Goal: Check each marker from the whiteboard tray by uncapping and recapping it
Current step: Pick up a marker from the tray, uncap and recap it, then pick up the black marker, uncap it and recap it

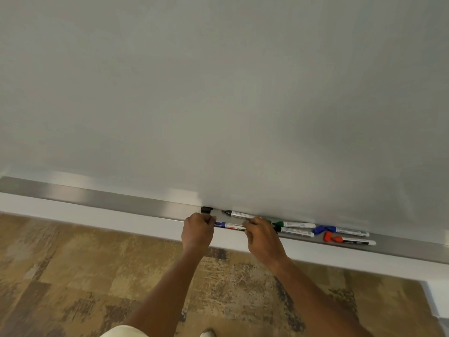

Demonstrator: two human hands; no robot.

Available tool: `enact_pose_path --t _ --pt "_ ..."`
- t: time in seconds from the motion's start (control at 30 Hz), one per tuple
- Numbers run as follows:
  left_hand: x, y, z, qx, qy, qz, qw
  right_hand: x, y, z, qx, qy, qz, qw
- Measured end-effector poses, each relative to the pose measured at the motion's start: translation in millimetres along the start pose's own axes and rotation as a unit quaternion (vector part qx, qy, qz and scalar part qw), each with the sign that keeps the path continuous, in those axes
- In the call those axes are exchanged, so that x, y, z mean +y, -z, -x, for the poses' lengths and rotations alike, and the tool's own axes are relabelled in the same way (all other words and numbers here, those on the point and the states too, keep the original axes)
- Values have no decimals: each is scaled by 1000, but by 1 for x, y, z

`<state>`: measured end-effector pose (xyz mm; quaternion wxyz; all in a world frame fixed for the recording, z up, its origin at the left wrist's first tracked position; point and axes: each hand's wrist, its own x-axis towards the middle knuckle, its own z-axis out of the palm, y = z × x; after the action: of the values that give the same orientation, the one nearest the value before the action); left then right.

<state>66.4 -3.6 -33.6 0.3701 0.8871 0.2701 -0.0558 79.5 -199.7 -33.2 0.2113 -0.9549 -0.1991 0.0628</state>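
A marker with a blue label lies level just above the metal whiteboard tray. My left hand is closed around its left end, which is hidden in my fingers. The other end of its barrel is gripped by my right hand. Behind my hands, an uncapped black marker rests on the tray with its tip pointing left. A loose black cap lies further left.
To the right on the tray lie a green marker, a dark-capped marker, a blue marker and a red marker. The whiteboard rises behind. Patterned brown floor lies below.
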Motion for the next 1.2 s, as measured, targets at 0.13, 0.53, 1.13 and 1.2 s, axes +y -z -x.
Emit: enact_pose_path --t 0.13,0.53,1.13,1.2 --pt "-3 -1 3 14 -14 9 1000 3 -4 8 3 13 17 1000" --pt "-1 13 -10 94 -135 -98 982 2 4 -14 3 15 107 994" --pt "-11 24 -34 -14 -214 -252 944 0 8 -16 -18 -2 137 990" --pt "-12 25 -35 -13 -212 -245 946 1 10 -16 -4 -8 122 992"
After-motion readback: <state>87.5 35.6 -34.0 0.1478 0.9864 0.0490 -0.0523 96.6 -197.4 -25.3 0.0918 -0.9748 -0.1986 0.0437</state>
